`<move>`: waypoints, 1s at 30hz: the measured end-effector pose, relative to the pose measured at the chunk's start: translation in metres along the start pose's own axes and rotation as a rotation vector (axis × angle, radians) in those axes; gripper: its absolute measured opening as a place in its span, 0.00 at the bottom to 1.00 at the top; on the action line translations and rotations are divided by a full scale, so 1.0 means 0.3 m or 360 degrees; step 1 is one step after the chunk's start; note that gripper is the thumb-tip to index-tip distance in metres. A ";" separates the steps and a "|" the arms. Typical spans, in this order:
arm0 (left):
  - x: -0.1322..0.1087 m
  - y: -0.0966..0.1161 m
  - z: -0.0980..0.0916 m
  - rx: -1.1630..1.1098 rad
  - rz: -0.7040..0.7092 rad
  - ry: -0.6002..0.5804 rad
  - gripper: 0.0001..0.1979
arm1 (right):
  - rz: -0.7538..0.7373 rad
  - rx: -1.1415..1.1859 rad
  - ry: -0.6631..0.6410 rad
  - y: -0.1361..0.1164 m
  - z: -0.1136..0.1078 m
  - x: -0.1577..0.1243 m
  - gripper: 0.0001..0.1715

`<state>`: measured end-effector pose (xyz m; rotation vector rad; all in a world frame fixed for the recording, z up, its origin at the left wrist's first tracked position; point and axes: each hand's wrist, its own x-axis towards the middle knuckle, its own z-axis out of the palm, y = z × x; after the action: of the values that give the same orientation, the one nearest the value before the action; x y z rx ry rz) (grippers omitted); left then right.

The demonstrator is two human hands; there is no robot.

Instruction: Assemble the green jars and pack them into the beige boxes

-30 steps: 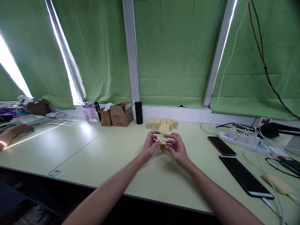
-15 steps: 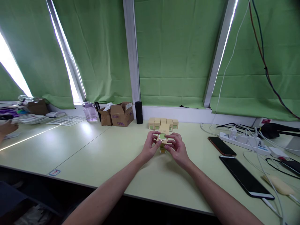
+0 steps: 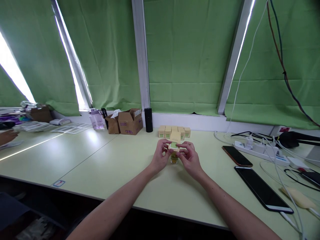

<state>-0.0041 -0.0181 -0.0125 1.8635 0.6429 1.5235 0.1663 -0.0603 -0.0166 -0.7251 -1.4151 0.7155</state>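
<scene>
Between my two hands is a small cream box [image 3: 174, 145] with a green square label. My left hand [image 3: 160, 156] pinches its left side with thumb and fingers. On the right side, my right hand [image 3: 190, 159] grips the same box. Directly below the box a small glass jar [image 3: 174, 159] with yellow-green contents shows in part between the hands; whether the box touches it is hard to tell. Behind my hands, several similar cream boxes [image 3: 168, 132] stand in a row on the pale green table [image 3: 120, 163].
A black cylinder [image 3: 148, 120], open cardboard boxes [image 3: 130, 122] and a lilac bottle [image 3: 96, 119] stand at the back left. Two phones [image 3: 262, 188] [image 3: 237, 155] and a power strip [image 3: 261, 152] with cables lie at the right. Another person's hand [image 3: 8, 136] is at the far left.
My hands and the box stay almost in place. The other person's hand at the far left has shifted slightly left.
</scene>
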 end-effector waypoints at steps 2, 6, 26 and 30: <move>0.001 -0.004 0.000 0.0012 0.0018 0.0009 0.18 | -0.0001 -0.0001 0.0004 0.003 0.001 0.000 0.20; 0.002 -0.004 -0.001 0.0038 0.0061 0.0038 0.17 | 0.0000 0.0003 0.0004 0.012 0.001 0.001 0.20; -0.012 0.026 -0.017 0.0483 0.0266 0.0097 0.28 | -0.0144 -0.0346 -0.0195 -0.045 0.007 -0.023 0.23; 0.002 0.013 -0.023 0.0411 0.0223 0.0184 0.24 | -0.0268 -0.0410 -0.0262 -0.076 0.008 -0.030 0.30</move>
<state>-0.0108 -0.0191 -0.0085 2.0594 0.8094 1.7165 0.1639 -0.0811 -0.0037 -0.7475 -1.7182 0.4739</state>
